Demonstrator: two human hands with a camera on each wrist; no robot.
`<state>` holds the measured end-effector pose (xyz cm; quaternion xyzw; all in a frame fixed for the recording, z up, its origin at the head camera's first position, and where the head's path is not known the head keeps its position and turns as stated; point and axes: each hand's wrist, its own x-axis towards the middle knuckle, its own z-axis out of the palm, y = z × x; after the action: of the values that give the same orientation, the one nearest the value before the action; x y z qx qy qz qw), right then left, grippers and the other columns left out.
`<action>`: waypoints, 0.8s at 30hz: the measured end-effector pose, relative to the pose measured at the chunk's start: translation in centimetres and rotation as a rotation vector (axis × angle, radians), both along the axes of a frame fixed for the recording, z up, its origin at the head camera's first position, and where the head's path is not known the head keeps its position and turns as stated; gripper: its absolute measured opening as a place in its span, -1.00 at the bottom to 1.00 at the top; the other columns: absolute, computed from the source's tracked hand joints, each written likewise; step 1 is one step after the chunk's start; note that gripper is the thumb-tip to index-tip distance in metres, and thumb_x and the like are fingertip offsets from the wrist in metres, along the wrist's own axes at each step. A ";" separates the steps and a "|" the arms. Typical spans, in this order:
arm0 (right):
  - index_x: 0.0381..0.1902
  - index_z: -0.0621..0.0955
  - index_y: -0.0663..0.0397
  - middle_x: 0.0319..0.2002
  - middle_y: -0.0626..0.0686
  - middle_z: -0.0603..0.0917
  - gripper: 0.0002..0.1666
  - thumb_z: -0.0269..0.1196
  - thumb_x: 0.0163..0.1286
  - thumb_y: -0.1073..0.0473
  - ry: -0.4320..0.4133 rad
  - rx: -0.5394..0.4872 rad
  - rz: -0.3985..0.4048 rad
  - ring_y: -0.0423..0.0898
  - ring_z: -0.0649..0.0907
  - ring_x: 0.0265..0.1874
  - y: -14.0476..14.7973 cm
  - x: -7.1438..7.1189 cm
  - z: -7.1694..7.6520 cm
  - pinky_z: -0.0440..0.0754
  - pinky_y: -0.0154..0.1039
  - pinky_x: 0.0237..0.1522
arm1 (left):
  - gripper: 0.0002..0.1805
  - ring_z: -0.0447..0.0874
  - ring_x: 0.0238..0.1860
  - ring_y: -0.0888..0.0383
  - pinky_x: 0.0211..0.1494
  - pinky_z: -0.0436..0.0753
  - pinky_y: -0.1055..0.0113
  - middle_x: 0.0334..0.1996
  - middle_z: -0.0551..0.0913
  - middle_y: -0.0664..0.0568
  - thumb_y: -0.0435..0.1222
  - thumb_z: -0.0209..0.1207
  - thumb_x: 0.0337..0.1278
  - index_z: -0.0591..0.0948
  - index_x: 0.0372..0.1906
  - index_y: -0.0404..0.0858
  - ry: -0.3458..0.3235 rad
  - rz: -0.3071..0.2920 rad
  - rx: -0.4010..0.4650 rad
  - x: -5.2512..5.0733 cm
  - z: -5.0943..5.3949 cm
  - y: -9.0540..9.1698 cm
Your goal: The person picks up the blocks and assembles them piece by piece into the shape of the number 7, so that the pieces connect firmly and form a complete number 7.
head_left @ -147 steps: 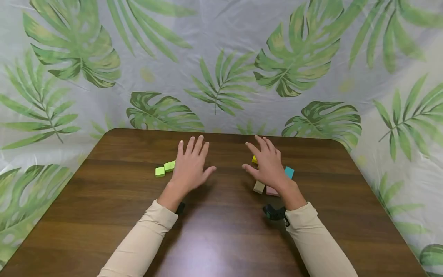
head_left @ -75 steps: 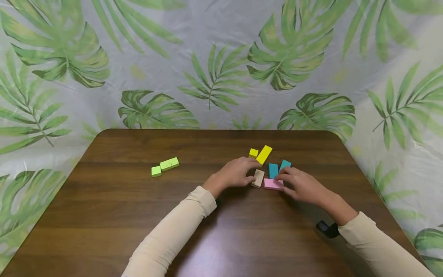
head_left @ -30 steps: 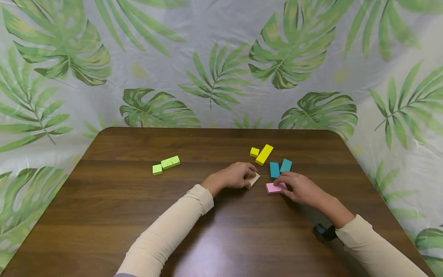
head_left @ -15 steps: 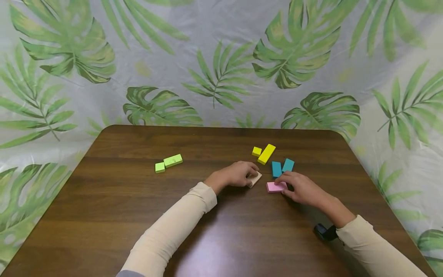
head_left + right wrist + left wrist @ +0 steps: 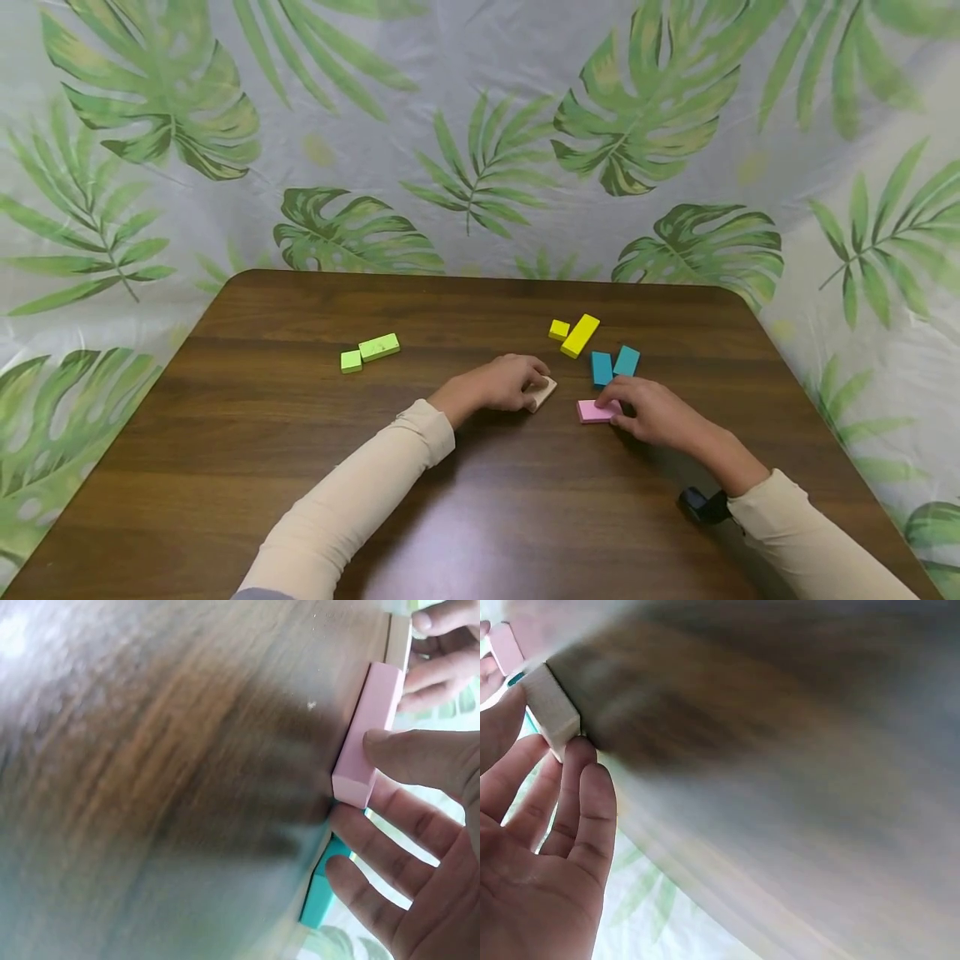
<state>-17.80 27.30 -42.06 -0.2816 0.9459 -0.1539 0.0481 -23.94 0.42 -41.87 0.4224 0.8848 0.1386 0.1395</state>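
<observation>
My left hand pinches a beige wooden block lying on the table, with the thumb on its near side and fingertips on the far side. The left wrist view shows that beige block between thumb and fingers. To its right, my right hand holds a pink block by its right end. In the right wrist view the thumb lies on the pink block and fingers reach around its other side. A gap separates the beige and pink blocks in the head view.
Two teal blocks lie just beyond the right hand. Behind them sit a long yellow block and a small yellow one. Two light green blocks lie at the left. A leaf-patterned cloth hangs behind the brown table.
From being spread over the table, both hands have come to the beige and pink blocks. The left hand has turned the beige block and slid it left, away from the pink one.
</observation>
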 end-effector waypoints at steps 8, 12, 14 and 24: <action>-0.13 0.71 -0.08 -0.14 -0.08 0.70 -0.77 0.38 0.25 0.25 0.005 0.006 0.014 -0.14 0.63 -0.17 -0.5 0.1 -0.1 0.68 -0.05 -0.03 | -0.53 0.48 0.35 -0.06 0.38 0.49 0.03 0.36 0.48 -0.06 -0.27 0.25 0.26 0.59 0.26 -0.24 0.048 0.019 -0.005 2.1 -0.2 -2.9; -0.13 0.71 -0.08 -0.14 -0.09 0.69 -0.77 0.38 0.25 0.25 0.015 0.002 0.027 -0.16 0.62 -0.18 -0.6 0.3 0.0 0.68 -0.08 -0.04 | -0.53 0.50 0.34 -0.08 0.34 0.51 -0.04 0.33 0.50 -0.05 -0.27 0.29 0.22 0.61 0.23 -0.24 0.057 0.041 0.006 2.8 -0.1 -3.9; -0.12 0.70 -0.08 -0.14 -0.09 0.69 -0.77 0.38 0.25 0.24 0.019 0.000 0.037 -0.16 0.62 -0.17 -0.7 0.4 0.1 0.68 -0.07 -0.03 | -0.54 0.52 0.31 -0.09 0.33 0.52 -0.03 0.31 0.52 -0.07 -0.29 0.30 0.19 0.63 0.21 -0.25 0.059 0.040 0.017 2.9 -0.1 -4.2; -0.09 0.69 -0.05 -0.11 -0.06 0.69 -0.75 0.38 0.26 0.24 0.026 0.020 0.040 -0.10 0.64 -0.12 -1.1 0.4 -0.1 0.67 -0.01 0.02 | -0.57 0.56 0.28 -0.11 0.29 0.55 -0.03 0.28 0.55 -0.12 -0.35 0.32 0.15 0.65 0.16 -0.30 0.062 0.046 0.065 3.3 -0.1 -5.8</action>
<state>-17.44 26.16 -42.14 -0.3021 0.9421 -0.1398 0.0414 -20.59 -5.34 -41.95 0.4106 0.8931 0.1575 0.0951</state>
